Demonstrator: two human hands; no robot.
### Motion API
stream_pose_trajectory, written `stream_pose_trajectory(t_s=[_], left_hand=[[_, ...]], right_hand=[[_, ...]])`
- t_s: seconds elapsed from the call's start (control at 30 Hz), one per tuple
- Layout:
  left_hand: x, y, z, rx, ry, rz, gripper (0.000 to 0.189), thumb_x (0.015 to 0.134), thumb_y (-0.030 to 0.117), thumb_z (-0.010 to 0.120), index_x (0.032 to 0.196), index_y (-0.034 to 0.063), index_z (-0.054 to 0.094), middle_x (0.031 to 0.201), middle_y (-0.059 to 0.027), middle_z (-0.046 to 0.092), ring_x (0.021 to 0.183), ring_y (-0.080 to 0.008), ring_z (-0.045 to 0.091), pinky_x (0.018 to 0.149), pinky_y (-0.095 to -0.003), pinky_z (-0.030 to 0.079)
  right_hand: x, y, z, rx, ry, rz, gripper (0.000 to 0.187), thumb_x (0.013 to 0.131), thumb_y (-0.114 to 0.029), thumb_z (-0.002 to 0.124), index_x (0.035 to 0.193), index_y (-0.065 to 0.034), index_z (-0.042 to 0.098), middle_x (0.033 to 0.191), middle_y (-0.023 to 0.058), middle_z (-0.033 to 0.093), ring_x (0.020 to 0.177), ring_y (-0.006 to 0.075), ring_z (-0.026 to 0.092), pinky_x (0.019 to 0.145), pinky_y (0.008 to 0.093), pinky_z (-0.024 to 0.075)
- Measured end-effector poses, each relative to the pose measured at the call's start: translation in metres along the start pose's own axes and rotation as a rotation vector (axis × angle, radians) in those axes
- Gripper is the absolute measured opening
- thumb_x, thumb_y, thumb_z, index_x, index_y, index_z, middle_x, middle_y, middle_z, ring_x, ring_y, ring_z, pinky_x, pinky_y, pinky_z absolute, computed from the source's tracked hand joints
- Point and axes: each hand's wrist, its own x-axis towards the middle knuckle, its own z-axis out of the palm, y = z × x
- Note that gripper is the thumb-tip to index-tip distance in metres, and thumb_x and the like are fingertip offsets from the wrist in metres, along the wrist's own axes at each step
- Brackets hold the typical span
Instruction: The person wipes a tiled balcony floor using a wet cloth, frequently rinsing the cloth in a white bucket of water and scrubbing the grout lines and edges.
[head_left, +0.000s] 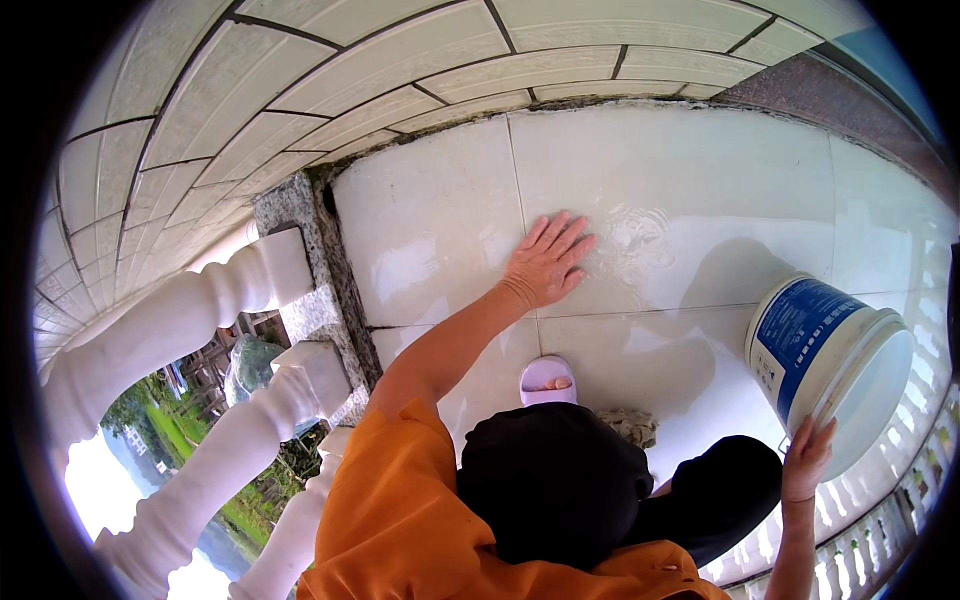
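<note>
My left hand (551, 259) is spread palm-down at the wet tile floor (435, 187), holding nothing. Whether the palm presses on the tile or hovers just over it, I cannot tell. Ripples in a thin film of water (637, 236) show just right of the fingertips. On the right, my right hand (808, 457) grips the rim of a white plastic bucket (765, 337) with a blue printed label. The bucket is tilted, its mouth towards the lower right; how much water it holds is not clear. A crumpled greyish-brown cloth (630, 427) lies by my knees.
A tiled wall (390, 75) rises along the far side. To the left stand white balusters (255, 277) on a stained stone curb (322, 262), with greenery beyond. My foot in a pale purple slipper (549, 379) rests on the floor. A dark stone ledge (810, 97) borders the upper right.
</note>
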Motion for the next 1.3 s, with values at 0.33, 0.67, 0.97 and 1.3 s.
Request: stream_pose_trajectory(t_s=[0.33, 0.67, 0.97, 1.3], left_hand=[[-0.081, -0.194, -0.094, 0.557, 0.135, -0.914, 0.055, 0.087, 0.040, 0.039, 0.135, 0.0154, 0.032, 0.143, -0.0090, 0.024, 0.127, -0.0405, 0.024, 0.102, -0.0499, 0.021], [-0.059, -0.056, -0.020, 0.192, 0.020, -0.187, 0.059, 0.080, 0.034, 0.052, 0.134, 0.0176, 0.034, 0.142, -0.0104, 0.026, 0.131, -0.0318, 0.020, 0.107, -0.0459, 0.014], [-0.018, -0.134, -0.049, 0.405, 0.391, -0.662, 0.056, 0.085, 0.036, 0.045, 0.132, 0.0083, 0.034, 0.141, -0.0158, 0.023, 0.130, -0.0381, 0.018, 0.104, -0.0485, 0.016], [0.040, -0.077, -0.020, 0.313, 0.241, -0.436, 0.054, 0.085, 0.039, 0.043, 0.133, 0.0170, 0.034, 0.140, -0.0076, 0.029, 0.130, -0.0287, 0.023, 0.107, -0.0410, 0.014]], right_hand=[[0.005, -0.009, 0.001, -0.047, 0.000, 0.060, 0.036, 0.088, -0.014, 0.052, 0.110, 0.0121, 0.041, 0.074, 0.0306, 0.056, 0.063, 0.0454, 0.056, 0.051, 0.0467, 0.0442], [0.009, -0.018, -0.005, -0.060, -0.021, 0.090, 0.036, 0.089, -0.016, 0.051, 0.109, 0.0131, 0.042, 0.070, 0.0289, 0.056, 0.059, 0.0421, 0.058, 0.048, 0.0449, 0.0443], [0.010, -0.012, 0.000, -0.020, 0.043, 0.000, 0.035, 0.088, -0.013, 0.053, 0.108, 0.0130, 0.043, 0.070, 0.0292, 0.056, 0.059, 0.0439, 0.056, 0.048, 0.0455, 0.0440], [0.006, -0.017, 0.001, -0.003, 0.002, 0.007, 0.033, 0.087, -0.011, 0.053, 0.109, 0.0098, 0.041, 0.069, 0.0275, 0.056, 0.057, 0.0442, 0.055, 0.047, 0.0450, 0.0440]])
